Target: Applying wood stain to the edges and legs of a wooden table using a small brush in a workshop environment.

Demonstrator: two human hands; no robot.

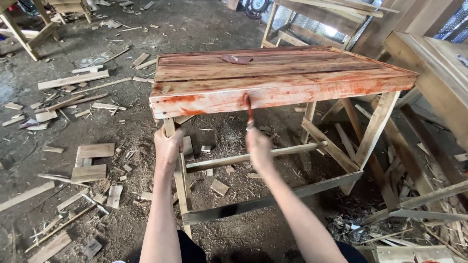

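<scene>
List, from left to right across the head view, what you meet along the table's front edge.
Wood scraps on the floor → left hand gripping the table leg → paintbrush in the right hand → right front leg → neighbouring workbench.

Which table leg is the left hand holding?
The left hand grips the front-left leg, nearest the camera; the other legs stand untouched farther right.

Your right hand (258,146) holds a brush (248,109) against the red-stained table's (282,73) front edge — your left hand (168,146) grips its leg (181,180).

Paintbrush (249,111) upright, bristles against wooden table (282,73) front edge (streaked wet reddish-orange), top stained too
</scene>
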